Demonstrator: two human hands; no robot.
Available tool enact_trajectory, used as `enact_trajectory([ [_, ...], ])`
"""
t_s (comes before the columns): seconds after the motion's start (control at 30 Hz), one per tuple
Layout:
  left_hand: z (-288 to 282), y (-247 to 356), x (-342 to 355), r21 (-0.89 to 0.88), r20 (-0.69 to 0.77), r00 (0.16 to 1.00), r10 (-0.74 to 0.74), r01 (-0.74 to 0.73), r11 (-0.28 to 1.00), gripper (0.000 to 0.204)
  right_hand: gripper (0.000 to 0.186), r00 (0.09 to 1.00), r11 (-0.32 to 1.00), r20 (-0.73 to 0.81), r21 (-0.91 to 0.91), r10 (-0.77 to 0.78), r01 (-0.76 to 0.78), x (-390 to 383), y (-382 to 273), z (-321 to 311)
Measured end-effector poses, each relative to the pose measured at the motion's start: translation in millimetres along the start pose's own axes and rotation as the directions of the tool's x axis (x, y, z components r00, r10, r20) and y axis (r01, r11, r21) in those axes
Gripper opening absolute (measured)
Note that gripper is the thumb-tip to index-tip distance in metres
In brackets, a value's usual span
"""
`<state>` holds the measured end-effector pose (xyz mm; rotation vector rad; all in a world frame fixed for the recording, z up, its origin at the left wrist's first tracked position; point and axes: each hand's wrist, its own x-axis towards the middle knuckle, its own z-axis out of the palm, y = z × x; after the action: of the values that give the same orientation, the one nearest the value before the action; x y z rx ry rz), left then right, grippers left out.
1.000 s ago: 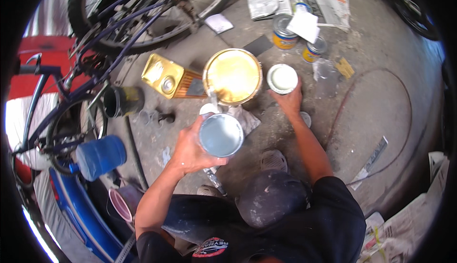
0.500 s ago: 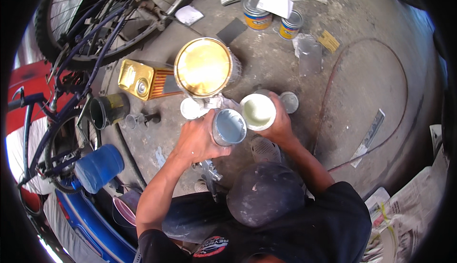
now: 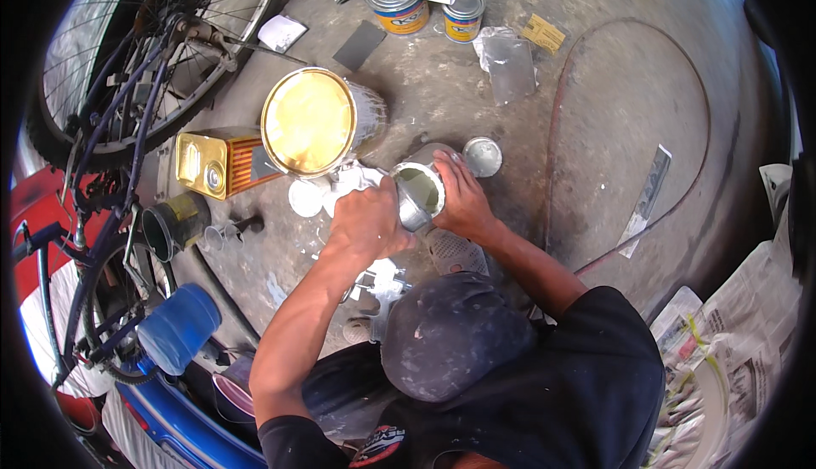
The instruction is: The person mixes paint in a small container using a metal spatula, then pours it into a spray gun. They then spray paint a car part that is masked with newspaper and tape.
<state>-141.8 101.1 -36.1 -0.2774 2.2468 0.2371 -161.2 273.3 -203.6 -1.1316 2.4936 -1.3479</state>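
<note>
My left hand (image 3: 367,218) is wrapped round a grey cup (image 3: 416,214), tilted so its mouth meets the mouth of a second cup. That one, a white-rimmed cup (image 3: 441,197), is in my right hand (image 3: 461,190), fingers round its far side. Greenish-grey paint-like content shows inside it. Whether liquid runs between the cups I cannot tell. A crumpled white rag (image 3: 353,182) lies just beyond my left hand, beside a small white container (image 3: 305,199). Below the left hand, a metal spray gun (image 3: 384,278) rests near my feet, partly hidden.
Beyond my hands stand a large gold-lidded pail (image 3: 308,122) and a rectangular gold can (image 3: 204,166). A small round tin (image 3: 483,157) sits to the right. Bicycle (image 3: 136,121), blue jug (image 3: 180,327) and dark bucket (image 3: 161,231) crowd the left; a hose (image 3: 552,129) curves at right.
My left hand has tipped the grey cup over against the white-rimmed cup; before, both were held side by side with mouths up. The view has shifted, moving the surroundings leftward.
</note>
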Motion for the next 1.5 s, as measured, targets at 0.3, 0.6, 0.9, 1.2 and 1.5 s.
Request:
enact_trajectory([
  [0.3,-18.2,16.5,6.0,0.14,0.036,0.999,0.014,-0.019,0.99,0.071,0.081,1.0,1.0,0.018,-0.024,0.006,-0.005,-4.7,2.6,-1.0],
  [0.6,-34.9,25.9,4.0,0.207,0.054,0.998,0.018,-0.029,0.978,0.071,0.089,0.997,0.998,0.025,0.0,0.069,-0.069,-7.4,1.8,-1.7],
  [0.9,-46.2,24.5,-1.4,0.222,0.014,0.999,0.029,-0.031,0.975,0.074,0.092,0.997,0.997,-0.014,0.007,0.077,-0.077,-3.8,5.0,0.9],
  [1.2,-50.7,24.1,-2.0,0.218,0.049,0.999,0.007,-0.018,0.976,0.075,0.099,0.997,0.998,-0.044,0.015,0.062,-0.062,-4.0,5.6,3.8],
  [1.5,-45.5,24.3,2.7,0.22,0.077,0.997,0.013,-0.029,0.975,0.074,0.099,0.996,0.996,-0.024,0.022,0.085,-0.085,-4.0,4.3,2.8],
])
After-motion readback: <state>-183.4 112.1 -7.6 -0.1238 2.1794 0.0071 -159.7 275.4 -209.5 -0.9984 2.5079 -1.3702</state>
